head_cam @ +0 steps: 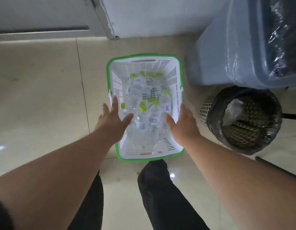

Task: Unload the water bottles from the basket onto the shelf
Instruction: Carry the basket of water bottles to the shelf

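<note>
While both arms reach down from above, nothing gripped yet. Left hand (pixel 111 117) spread flat, fingers splayed, hovering over the left rim of the white slotted plastic basket with the green rim (pixel 144 150); thumb angled inward over the load. Right hand (pixel 181 121) equally released, palm down, poised over the basket's right wall. Both empty, both apart from any bottle as far as can be told, though the left fingertips lie close enough to the rim that contact cannot be ruled out.

Set on the pale tiled floor (pixel 44 90), right in front of the dark trouser legs (pixel 155 193), presumably so that both hands can drop straight in. Inside the basket, a loose heap of small clear plastic water bottles with lime-green caps (pixel 154 113), lying criss-crossed on their sides, caps pointing every way; more of them towards the basket's far end, the near end almost bare. Still well loaded, then: unloading looks barely begun or not begun at all.

Symmetrical spread of the hands suggests one of two aims: taking the basket by its sides to lift it, or closing on a bottle each. Hard to call from here. Nearest bottles sit just between the two hands, labels up, easy first picks.

Right of the basket, a black perforated metal waste bin lined with a dark bag (pixel 243 120); beyond that, a large grey-blue plastic bin draped in clear film (pixel 215 52). No shelf in view anywhere, so a turn or a lift upward probably needed after any pick.
</note>
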